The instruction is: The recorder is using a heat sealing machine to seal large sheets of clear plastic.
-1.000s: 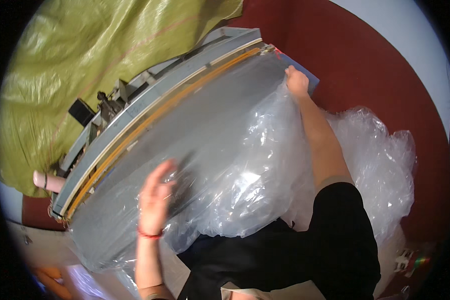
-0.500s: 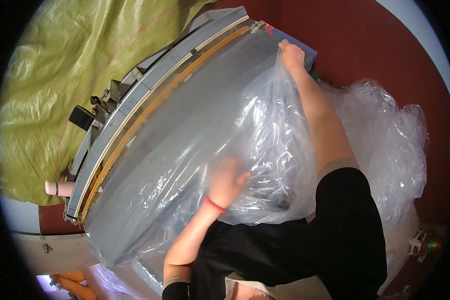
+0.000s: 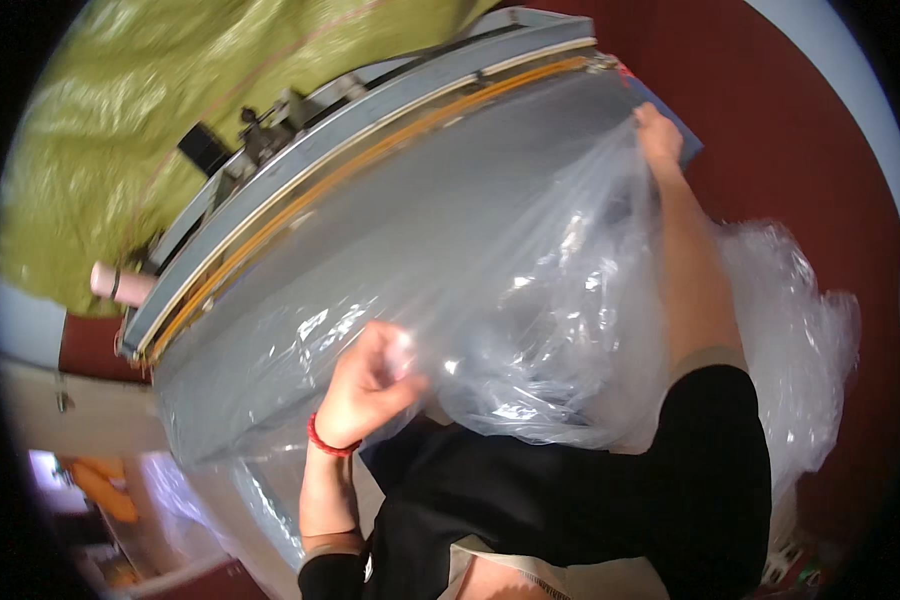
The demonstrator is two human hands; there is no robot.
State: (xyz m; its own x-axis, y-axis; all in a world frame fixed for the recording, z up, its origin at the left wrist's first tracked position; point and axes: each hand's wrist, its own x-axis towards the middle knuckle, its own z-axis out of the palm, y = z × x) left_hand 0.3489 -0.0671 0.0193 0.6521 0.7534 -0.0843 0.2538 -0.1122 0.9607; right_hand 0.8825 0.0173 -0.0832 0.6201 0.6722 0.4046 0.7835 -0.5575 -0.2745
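Observation:
A wide sheet of clear plastic film (image 3: 555, 300) lies over a grey machine bed (image 3: 420, 190) and bunches in front of me. My right hand (image 3: 660, 138), arm stretched out to the far right, pinches the film near the end of the machine. Folds in the film fan down from that grip. My left hand (image 3: 365, 385), with a red beaded bracelet (image 3: 330, 440) at the wrist, is lower and nearer my body. Its fingers are curled round a bit of the film; the fingertips are partly blurred.
A grey rail (image 3: 370, 115) with an orange strip (image 3: 420, 130) edges the machine's far side. A black box-shaped part (image 3: 204, 149) and a pink roll (image 3: 122, 285) sit along it. Yellow-green sheeting (image 3: 150, 90) hangs beyond. More loose film (image 3: 790, 370) is heaped right of my arm.
My view has turned, so the machine appears shifted. My left hand has gone from spread and blurred to curled on the film, nearer me and left. The right hand keeps its pinch.

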